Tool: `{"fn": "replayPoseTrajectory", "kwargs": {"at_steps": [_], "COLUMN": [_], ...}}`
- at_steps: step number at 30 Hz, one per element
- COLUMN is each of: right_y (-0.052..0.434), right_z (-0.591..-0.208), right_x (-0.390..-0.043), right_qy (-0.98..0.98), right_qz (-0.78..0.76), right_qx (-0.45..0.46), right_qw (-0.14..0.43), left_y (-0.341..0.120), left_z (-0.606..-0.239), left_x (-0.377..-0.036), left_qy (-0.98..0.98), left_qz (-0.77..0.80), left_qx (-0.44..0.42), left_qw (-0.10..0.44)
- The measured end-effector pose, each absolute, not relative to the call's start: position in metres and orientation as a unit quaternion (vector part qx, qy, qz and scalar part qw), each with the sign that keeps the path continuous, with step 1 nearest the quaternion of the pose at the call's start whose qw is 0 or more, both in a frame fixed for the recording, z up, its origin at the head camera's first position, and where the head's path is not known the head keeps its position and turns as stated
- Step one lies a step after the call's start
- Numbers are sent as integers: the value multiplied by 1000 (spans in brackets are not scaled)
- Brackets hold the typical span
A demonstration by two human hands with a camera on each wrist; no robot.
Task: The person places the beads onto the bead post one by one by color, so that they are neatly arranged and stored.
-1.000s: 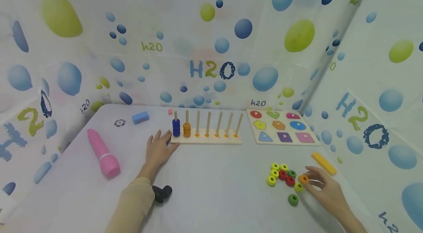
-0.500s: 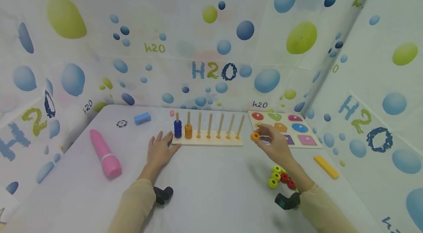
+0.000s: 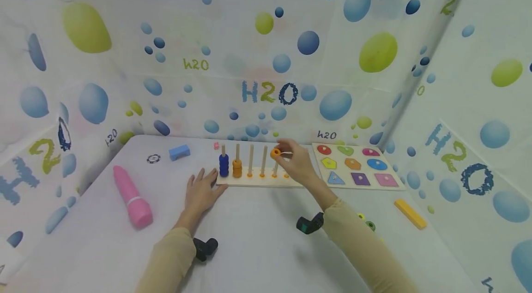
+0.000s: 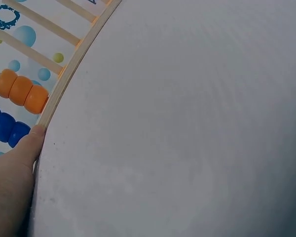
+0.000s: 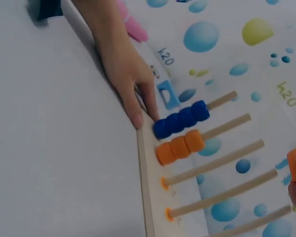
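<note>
The orange bead my right grip pinches has moved from the shape board to the peg board near the desk's far edge, seemingly within reach of a bare peg, while my left grip rests spread at that board's left end.

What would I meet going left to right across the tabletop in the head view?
By their middles: pink club-shaped object, black-and-white disc, blue block, left hand, blue bead stack, orange bead stack, held orange bead, right hand, shape puzzle board, yellow block.
</note>
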State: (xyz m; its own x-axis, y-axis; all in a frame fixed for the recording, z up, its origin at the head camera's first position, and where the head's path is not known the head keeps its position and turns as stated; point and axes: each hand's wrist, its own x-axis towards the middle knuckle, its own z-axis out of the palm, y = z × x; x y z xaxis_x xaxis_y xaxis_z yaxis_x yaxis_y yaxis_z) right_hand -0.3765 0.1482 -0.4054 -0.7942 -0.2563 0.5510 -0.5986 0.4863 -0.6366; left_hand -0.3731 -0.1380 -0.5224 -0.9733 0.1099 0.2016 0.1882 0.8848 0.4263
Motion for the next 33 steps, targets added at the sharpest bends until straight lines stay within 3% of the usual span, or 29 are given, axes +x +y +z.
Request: {"fn": "replayPoseTrajectory", "kwargs": {"at_steps": [13,24,33], "right_y": [69,51,42], "right_z": [-408,-403,-401], "right_x": [-408,-415,-417], "right_qy": [-826,-852,-874], "right_qz": [408,370,328], "right_qx": [310,309,288], "right_qw": [235,205,215], "left_y": [-136,-135,-137], "left_z": [-523,-527,-525], "left_x": [-370,-374,-374], "left_qy": [-966,-967,-968], "left_qz": [-230,-222,-222], "left_qx": [-75,-73,-68], "left_qw": [91,96,94]}}
